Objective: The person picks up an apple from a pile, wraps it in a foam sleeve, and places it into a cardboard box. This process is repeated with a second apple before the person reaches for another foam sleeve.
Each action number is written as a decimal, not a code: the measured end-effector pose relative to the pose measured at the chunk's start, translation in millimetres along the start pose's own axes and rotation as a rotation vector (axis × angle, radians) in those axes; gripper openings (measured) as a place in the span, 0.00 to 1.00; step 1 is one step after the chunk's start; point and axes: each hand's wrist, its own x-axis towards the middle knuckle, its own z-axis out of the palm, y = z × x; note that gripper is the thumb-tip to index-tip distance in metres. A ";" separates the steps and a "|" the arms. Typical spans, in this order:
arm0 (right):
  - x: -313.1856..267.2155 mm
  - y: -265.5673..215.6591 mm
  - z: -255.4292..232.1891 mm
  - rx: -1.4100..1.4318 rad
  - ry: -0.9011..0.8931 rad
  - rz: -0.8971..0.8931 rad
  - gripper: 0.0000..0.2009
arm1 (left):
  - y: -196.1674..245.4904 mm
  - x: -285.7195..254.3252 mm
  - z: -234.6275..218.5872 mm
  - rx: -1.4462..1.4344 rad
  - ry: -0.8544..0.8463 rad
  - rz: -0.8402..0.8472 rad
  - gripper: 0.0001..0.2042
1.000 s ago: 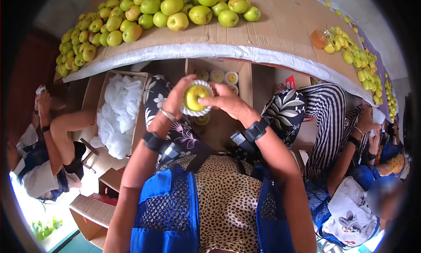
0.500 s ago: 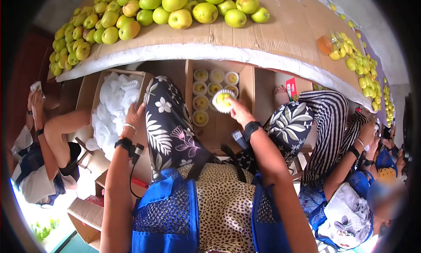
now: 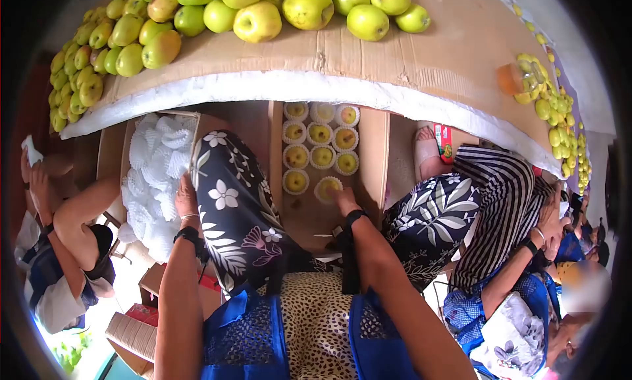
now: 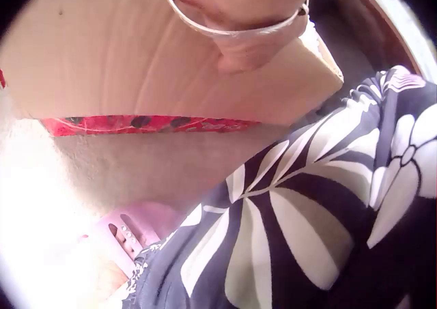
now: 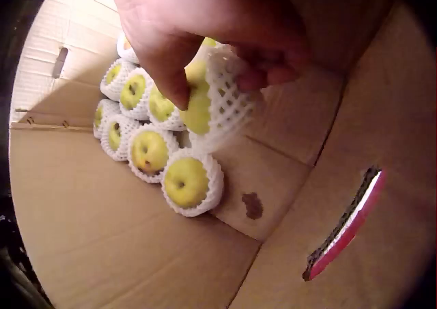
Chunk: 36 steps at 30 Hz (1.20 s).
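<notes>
Low in an open cardboard box, my right hand [image 3: 344, 201] holds a yellow-green apple [image 5: 198, 104] in a white foam net [image 5: 224, 94]. In the right wrist view the thumb presses on the apple and the fingers curl round the net's far side. Beside it stand rows of netted apples [image 5: 186, 182] on the box floor. At the left, my left hand [image 3: 186, 199] is at the edge of a second box, next to a heap of white foam nets [image 3: 157, 172]. Only the bangled wrist and a bit of that hand show in the left wrist view.
Above the boxes is a cardboard-covered table [image 3: 368, 64] with a white padded edge [image 3: 263, 87] and a large pile of loose apples [image 3: 257, 21]. Patterned trouser legs [image 3: 227, 202] flank the apple box. Other people sit at both sides.
Both hands held the netted apple up at first. The left hand let go and moved to the foam-net box; the right hand lowered the apple into the front of the apple box.
</notes>
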 end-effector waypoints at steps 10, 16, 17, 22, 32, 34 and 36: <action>34.1 15.5 29.1 -0.042 0.098 -0.001 0.35 | -1.8 -11.6 -20.4 -0.001 -0.248 -0.206 0.21; 30.0 -1.3 35.0 0.078 -0.013 0.007 0.33 | -6.5 -17.8 -23.1 -0.008 -0.261 -0.201 0.22; 14.5 -11.6 33.8 0.080 -0.008 0.040 0.32 | -7.2 -18.2 -22.0 -0.009 -0.263 -0.202 0.22; 22.1 13.8 46.7 0.233 0.253 0.121 0.33 | -11.1 -9.5 -18.6 -0.018 -0.268 -0.202 0.22; -1.1 -12.3 37.8 0.564 0.036 0.317 0.25 | -11.9 1.1 -12.5 -0.036 -0.279 -0.198 0.23; 9.6 -4.3 39.9 0.572 -0.008 0.250 0.25 | -11.5 2.8 -9.2 -0.052 -0.283 -0.198 0.23; 31.3 29.6 34.5 -0.240 -0.066 -0.182 0.24 | -14.0 4.5 -6.4 -0.069 -0.285 -0.195 0.23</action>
